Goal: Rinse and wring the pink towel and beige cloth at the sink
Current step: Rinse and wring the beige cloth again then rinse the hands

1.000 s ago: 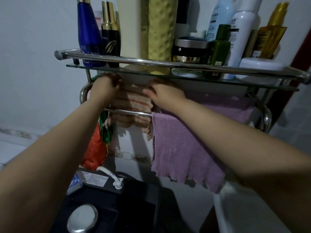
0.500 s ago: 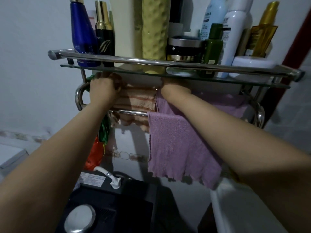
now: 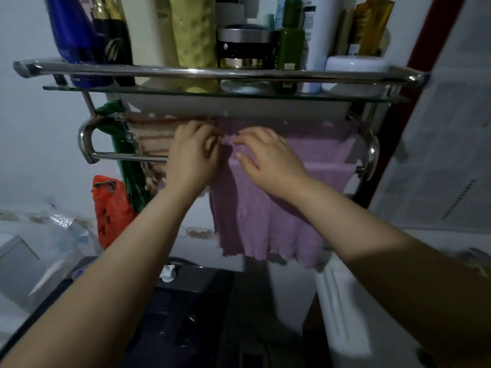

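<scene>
**Both hands at the towel rail**

White wall behind carries a chrome rail under a glass shelf. Over the rail hangs the pink towel, draped down its near side, with the beige cloth, brown-striped, just left of it and touching it.

Left hand lies where the two fabrics meet, its fingers curled at the towel's left edge; whether this grip pinches the towel or the cloth cannot be told. Right hand rests on the towel's top fold, fingers bent with the tips on the fabric; a firm hold is not plain.

Left of the cloth a green strap hangs from the rail end, and below it a red bag. On the shelf stand a blue bottle, a yellow tube, a black jar and a white bottle. Below, near, sits a dark box.
</scene>
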A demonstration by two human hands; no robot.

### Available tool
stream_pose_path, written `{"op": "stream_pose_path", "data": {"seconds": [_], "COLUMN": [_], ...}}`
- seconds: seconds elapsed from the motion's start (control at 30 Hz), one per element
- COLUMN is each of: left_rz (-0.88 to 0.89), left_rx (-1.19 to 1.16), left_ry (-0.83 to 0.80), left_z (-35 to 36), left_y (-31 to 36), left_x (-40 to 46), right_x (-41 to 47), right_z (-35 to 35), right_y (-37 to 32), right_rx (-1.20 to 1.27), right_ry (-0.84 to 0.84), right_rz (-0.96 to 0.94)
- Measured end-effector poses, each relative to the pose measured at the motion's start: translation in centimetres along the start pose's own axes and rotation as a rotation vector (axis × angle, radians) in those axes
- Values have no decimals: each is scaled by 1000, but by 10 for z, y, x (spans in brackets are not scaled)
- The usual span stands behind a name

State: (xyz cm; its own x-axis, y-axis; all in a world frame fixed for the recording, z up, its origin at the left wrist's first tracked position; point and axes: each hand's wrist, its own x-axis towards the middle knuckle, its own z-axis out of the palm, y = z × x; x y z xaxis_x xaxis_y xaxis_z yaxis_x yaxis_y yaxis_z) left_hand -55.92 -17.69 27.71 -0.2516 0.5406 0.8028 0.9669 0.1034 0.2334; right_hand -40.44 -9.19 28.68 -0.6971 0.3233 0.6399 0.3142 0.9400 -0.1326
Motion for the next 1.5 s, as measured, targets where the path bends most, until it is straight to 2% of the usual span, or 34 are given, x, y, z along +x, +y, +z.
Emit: {"op": "stream_pose_path", "data": {"seconds": [0.3,0.47,0.7,0.93,1.0,1.1,1.17,1.27,1.33,1.43,1.5], "left_rz": [226,378,221,46,-14,-108,-161,-231,-304,-437,-501], "left_rx": [-194,-368,-439,-368,-371,-364,-359,-366,-370,-383,-386], "left_ry": [-148,-208,-454,-556,-596,-663,-705,-754,-777,-822,-860], "left_z": [51,93,189,268,280,296,305,315,319,324,325], "left_y": [161,258,377,454,464,473,476,479,480,480,479], "left_x": [-49,-75,-125,-161,-171,-185,-197,-215,-223,-234,-242], "right_x": [-143,-219,-347,-432,-448,-476,-501,-524,-525,-522,-528], "right_z": [-66,-109,-147,-158,-154,-147,-136,-114,-99,-79,-69], "right_y": [68,136,256,371,394,427,447,464,473,481,484], "right_rx": [4,99,155,161,216,292,277,469,543,777,604], "right_ry": [269,339,266,82,131,248,106,-162,-230,-239,-451], "right_rz": [274,441,697,830,911,1155,1300,1329,1317,1498,1428]}}
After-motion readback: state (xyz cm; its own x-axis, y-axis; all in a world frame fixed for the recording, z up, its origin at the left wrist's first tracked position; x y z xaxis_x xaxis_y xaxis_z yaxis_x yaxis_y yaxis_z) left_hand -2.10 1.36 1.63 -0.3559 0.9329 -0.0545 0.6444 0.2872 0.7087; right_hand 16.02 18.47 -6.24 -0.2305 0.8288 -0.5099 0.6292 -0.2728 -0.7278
